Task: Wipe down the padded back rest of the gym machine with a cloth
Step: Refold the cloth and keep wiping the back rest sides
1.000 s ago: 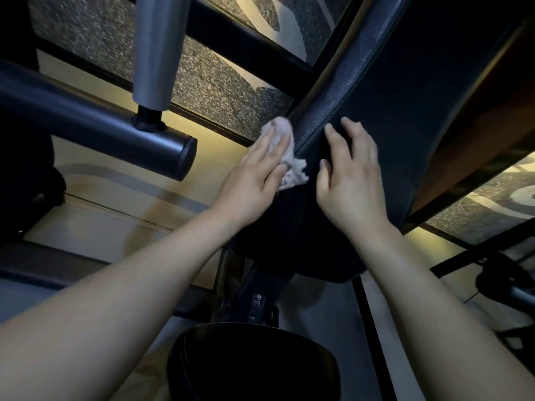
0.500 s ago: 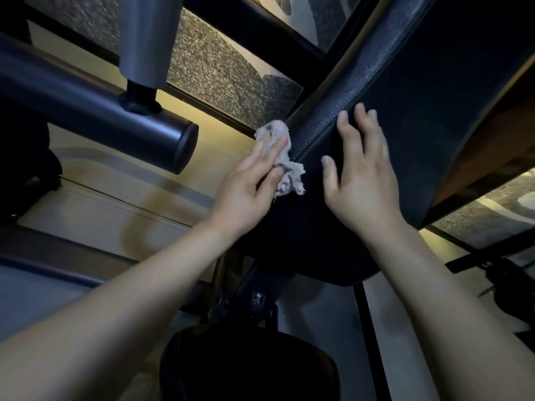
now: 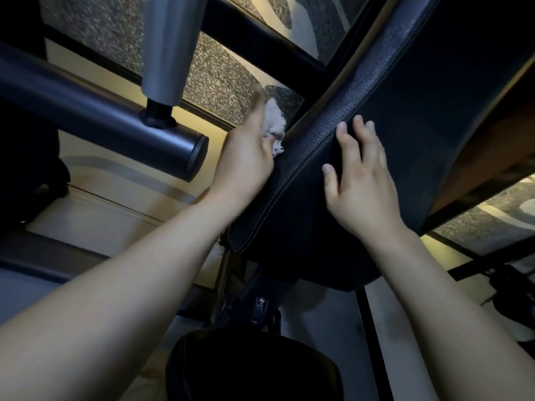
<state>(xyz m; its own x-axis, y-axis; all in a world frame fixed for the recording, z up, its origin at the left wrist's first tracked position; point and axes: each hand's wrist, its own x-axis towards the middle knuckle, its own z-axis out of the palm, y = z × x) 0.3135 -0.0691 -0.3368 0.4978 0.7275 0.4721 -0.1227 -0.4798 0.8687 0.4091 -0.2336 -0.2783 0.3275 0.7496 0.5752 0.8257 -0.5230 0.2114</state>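
Observation:
The black padded back rest (image 3: 419,117) slants from the upper right down to the centre, with a stitched seam along its left edge. My left hand (image 3: 246,166) presses a crumpled white cloth (image 3: 273,123) against the pad's left side edge; most of the cloth is hidden behind the fingers. My right hand (image 3: 362,180) lies flat on the front face of the pad, fingers spread and holding nothing.
A thick dark roller bar (image 3: 101,123) ends just left of my left hand, with a grey tube (image 3: 168,47) standing on it. A black seat pad (image 3: 252,369) sits below the back rest. Speckled floor and black frame bars lie behind.
My left hand has slid the cloth up along the pad's left edge and turned more edge-on. My right hand has stayed flat on the pad's face.

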